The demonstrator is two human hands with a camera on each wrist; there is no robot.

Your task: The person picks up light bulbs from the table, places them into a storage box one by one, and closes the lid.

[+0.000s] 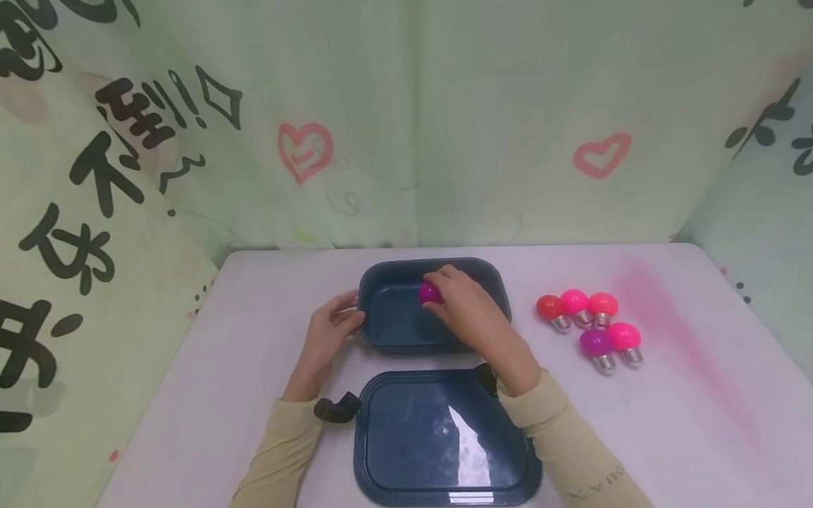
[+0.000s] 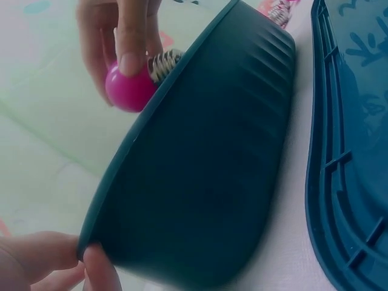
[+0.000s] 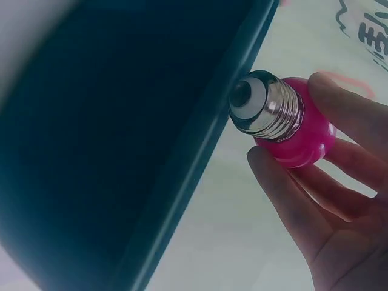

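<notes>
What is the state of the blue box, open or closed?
Open: the box shows its inside, and the lid lies apart from it on the table.

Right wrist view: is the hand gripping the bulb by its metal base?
No, the right hand holds the bulb by its round globe, and the metal base points out toward the box.

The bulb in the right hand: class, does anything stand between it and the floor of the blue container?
Nothing visible does: the right hand holds the bulb over the open container, whose visible floor is bare, and the lid lies apart from it.
</notes>
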